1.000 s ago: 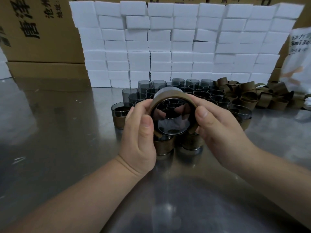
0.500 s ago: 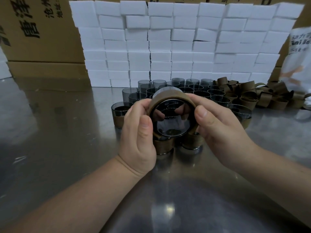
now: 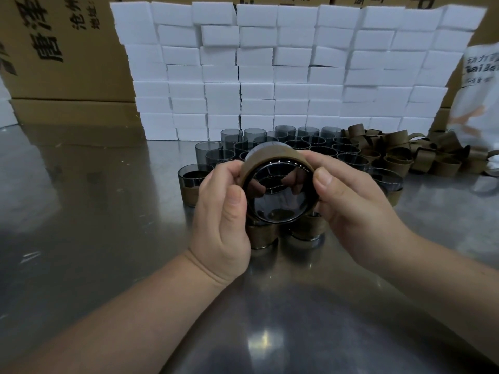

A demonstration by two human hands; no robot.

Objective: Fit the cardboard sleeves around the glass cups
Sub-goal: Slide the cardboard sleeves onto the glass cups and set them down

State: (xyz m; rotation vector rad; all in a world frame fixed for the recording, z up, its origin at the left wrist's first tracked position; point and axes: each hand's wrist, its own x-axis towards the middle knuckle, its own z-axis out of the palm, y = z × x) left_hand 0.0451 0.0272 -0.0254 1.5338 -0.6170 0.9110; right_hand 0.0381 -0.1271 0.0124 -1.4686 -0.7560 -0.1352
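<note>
A smoky glass cup (image 3: 279, 195) lies on its side in mid-air, its open mouth facing me. A brown cardboard sleeve (image 3: 272, 155) wraps around its wall. My left hand (image 3: 221, 217) grips the cup and sleeve from the left, thumb at the rim. From the right, my right hand (image 3: 348, 209) holds the same cup, thumb on the sleeve's edge. Behind stand several bare grey cups (image 3: 297, 141). Cups with sleeves (image 3: 263, 236) stand just below my hands, and another (image 3: 191, 184) at the left.
A heap of loose cardboard sleeves (image 3: 405, 152) lies at the right back. A wall of white boxes (image 3: 291, 71) stands behind the cups, with brown cartons (image 3: 62, 49) to the left and a white bag (image 3: 478, 103) at the right. The steel table (image 3: 94, 238) is shiny.
The cup has tilted slightly in my hands and the sleeve sits a little further along it. Both hands stay in the same place.
</note>
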